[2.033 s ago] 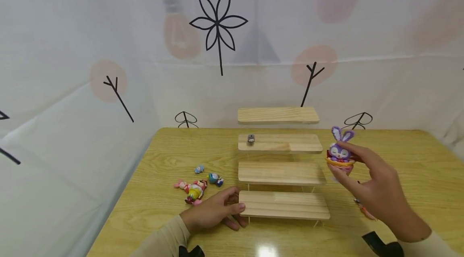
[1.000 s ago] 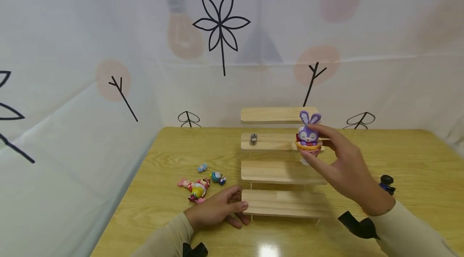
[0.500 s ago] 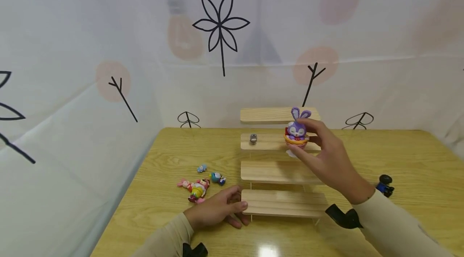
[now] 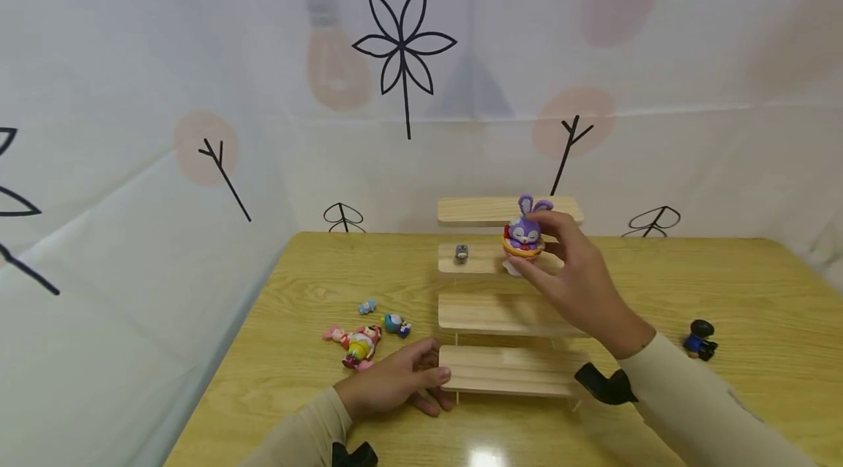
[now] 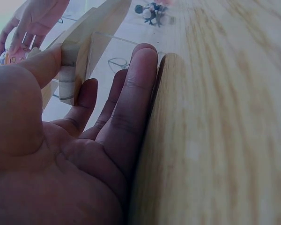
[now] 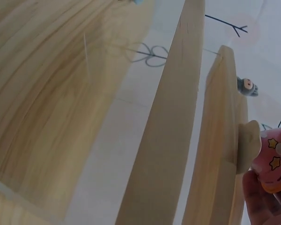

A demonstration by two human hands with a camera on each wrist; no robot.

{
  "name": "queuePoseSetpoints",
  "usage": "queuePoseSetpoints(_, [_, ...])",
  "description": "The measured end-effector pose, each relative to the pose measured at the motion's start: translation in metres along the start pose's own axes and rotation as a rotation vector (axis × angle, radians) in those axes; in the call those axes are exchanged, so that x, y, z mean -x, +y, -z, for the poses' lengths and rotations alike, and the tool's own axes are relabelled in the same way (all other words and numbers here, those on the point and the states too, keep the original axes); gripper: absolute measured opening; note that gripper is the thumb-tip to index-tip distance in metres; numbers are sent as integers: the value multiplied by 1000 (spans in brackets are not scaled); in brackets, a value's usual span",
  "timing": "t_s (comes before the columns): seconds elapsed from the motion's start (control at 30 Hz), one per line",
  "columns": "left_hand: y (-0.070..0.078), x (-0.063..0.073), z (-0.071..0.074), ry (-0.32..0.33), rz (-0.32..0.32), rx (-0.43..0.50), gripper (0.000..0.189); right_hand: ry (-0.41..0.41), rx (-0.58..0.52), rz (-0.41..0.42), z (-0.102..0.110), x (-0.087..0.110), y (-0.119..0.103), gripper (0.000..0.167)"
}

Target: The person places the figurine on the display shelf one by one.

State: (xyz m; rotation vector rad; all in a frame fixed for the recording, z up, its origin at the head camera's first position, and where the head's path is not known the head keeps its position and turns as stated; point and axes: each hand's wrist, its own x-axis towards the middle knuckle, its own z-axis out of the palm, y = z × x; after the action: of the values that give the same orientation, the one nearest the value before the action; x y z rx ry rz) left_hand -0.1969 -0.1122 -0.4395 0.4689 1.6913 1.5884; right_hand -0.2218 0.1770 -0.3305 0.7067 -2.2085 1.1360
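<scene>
My right hand (image 4: 579, 284) holds a purple bunny figurine (image 4: 525, 233) upright, thumb in front and fingers behind. The toy sits in a pink cup with an orange rim and a pale base. In the right wrist view the figurine's pink cup (image 6: 274, 157) is close to a board's edge; whether its base touches the wood I cannot tell. A four-tier wooden display shelf (image 4: 514, 372) stands on the table. At the left end of its lowest board, my left hand (image 4: 395, 379) grips with the thumb on top and fingers underneath. A small grey figurine (image 4: 462, 253) stands on the second board from the top.
Left of the shelf lie several toys: a pink-and-yellow figurine (image 4: 361, 345), a teal one (image 4: 395, 324) and a small light-blue one (image 4: 367, 306). A dark-blue figurine with a black top (image 4: 700, 340) lies on the right. A printed cloth (image 4: 474, 159) hangs behind the table (image 4: 316, 269).
My right hand has carried the bunny figurine leftward from beside the shelf to the second board from the top, uncovering the dark-blue figurine. My left hand keeps its hold on the lowest board.
</scene>
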Motion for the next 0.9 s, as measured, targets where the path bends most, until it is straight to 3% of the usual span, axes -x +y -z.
queuePoseSetpoints(0.27, [0,-2,1,-29,-24,-1,54,-26,-34,-11,-7,-5,1,64])
queuePoseSetpoints(0.9, [1,-1,1,-30,-25,-3,55,-61,-30,-10,-19,-6,0,63])
